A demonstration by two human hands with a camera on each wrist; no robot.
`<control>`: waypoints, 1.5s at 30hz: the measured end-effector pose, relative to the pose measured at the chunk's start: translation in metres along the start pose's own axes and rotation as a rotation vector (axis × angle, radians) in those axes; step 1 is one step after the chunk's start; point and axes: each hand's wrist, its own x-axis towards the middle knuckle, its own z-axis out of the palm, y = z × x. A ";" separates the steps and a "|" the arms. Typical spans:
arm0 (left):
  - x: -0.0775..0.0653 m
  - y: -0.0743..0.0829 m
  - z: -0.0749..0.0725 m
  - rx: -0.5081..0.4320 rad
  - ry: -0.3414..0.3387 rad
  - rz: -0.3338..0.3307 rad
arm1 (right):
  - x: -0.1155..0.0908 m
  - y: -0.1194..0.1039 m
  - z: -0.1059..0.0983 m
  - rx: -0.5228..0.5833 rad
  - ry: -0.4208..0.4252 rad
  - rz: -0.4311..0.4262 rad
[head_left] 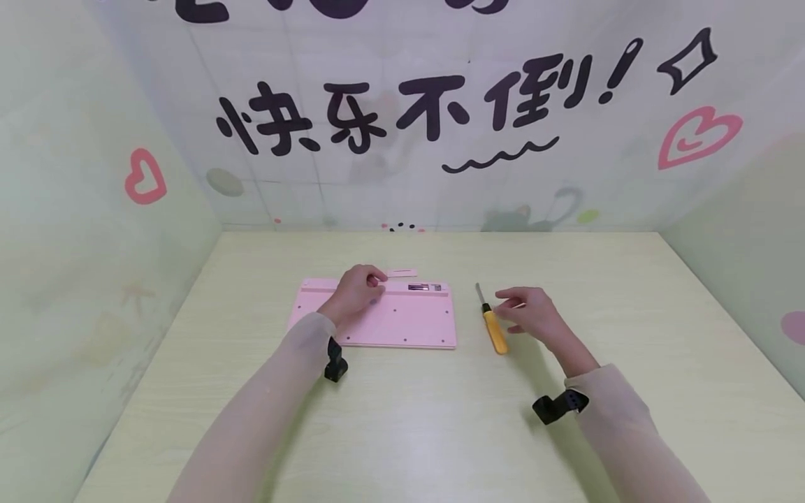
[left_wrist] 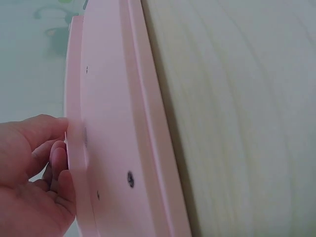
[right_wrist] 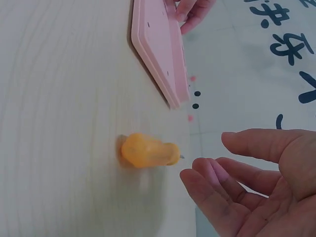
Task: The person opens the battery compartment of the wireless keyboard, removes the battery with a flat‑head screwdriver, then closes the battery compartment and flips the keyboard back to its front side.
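Across the tabletop (head_left: 415, 419), toward its far edge, sits a pink case (head_left: 402, 321), the left hand (head_left: 356, 290) at its far rim (whether that grip holds anything, I can't tell). The right hand (head_left: 531, 311), its grip loose and unfilled, is nearer the yellow screwdriver (head_left: 495, 332), which lies just left of it, long axis pointing tip-first to the far edge.
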 end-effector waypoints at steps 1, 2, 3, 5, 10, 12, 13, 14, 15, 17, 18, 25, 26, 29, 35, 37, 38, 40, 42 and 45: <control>0.000 0.000 0.000 -0.005 0.000 -0.005 | 0.000 0.002 -0.001 -0.012 0.001 0.002; 0.000 0.000 0.000 -0.008 -0.002 -0.004 | 0.000 0.004 -0.001 -0.029 0.006 0.006; 0.000 0.000 -0.001 -0.012 -0.002 -0.007 | 0.000 0.006 -0.001 -0.048 0.011 0.013; 0.001 -0.001 0.000 -0.018 -0.003 -0.016 | 0.000 0.009 0.000 -0.077 0.018 0.039; 0.003 -0.004 0.001 -0.023 -0.003 -0.003 | 0.001 0.020 0.009 -0.101 0.041 0.103; 0.003 -0.004 0.001 -0.027 -0.003 0.009 | 0.002 0.023 0.013 -0.104 0.049 0.117; 0.002 -0.004 0.001 -0.030 -0.003 0.014 | 0.003 0.024 0.014 -0.105 0.052 0.124; 0.002 -0.004 0.001 -0.030 -0.002 0.015 | 0.003 0.024 0.016 -0.110 0.053 0.129; 0.001 -0.004 0.001 -0.028 0.000 0.017 | 0.004 0.024 0.017 -0.115 0.051 0.130; 0.001 -0.004 0.001 -0.030 0.003 0.014 | 0.005 0.024 0.018 -0.125 0.051 0.131; 0.001 -0.004 0.001 -0.032 0.004 0.011 | 0.005 0.024 0.019 -0.130 0.053 0.130; 0.001 -0.004 0.002 -0.032 0.002 0.006 | 0.009 0.025 0.022 -0.200 0.063 0.137; 0.001 -0.004 0.002 -0.029 0.002 0.006 | 0.009 0.025 0.023 -0.210 0.065 0.137; 0.000 -0.004 0.001 -0.022 0.004 0.009 | 0.009 0.025 0.024 -0.230 0.069 0.132; 0.000 -0.005 0.001 -0.022 0.010 -0.003 | 0.010 0.022 0.024 -0.237 0.064 0.123; 0.000 -0.004 0.002 -0.026 0.007 -0.007 | 0.010 0.022 0.024 -0.239 0.060 0.125; 0.000 -0.004 0.002 -0.027 0.005 -0.011 | 0.010 0.021 0.024 -0.241 0.059 0.125; 0.000 -0.003 0.002 -0.031 0.000 -0.015 | 0.010 0.021 0.024 -0.250 0.057 0.122; 0.000 -0.003 0.002 -0.032 0.000 -0.023 | 0.011 0.020 0.025 -0.257 0.055 0.110; -0.001 -0.003 0.001 -0.031 0.004 -0.020 | 0.011 0.018 0.025 -0.274 0.050 0.073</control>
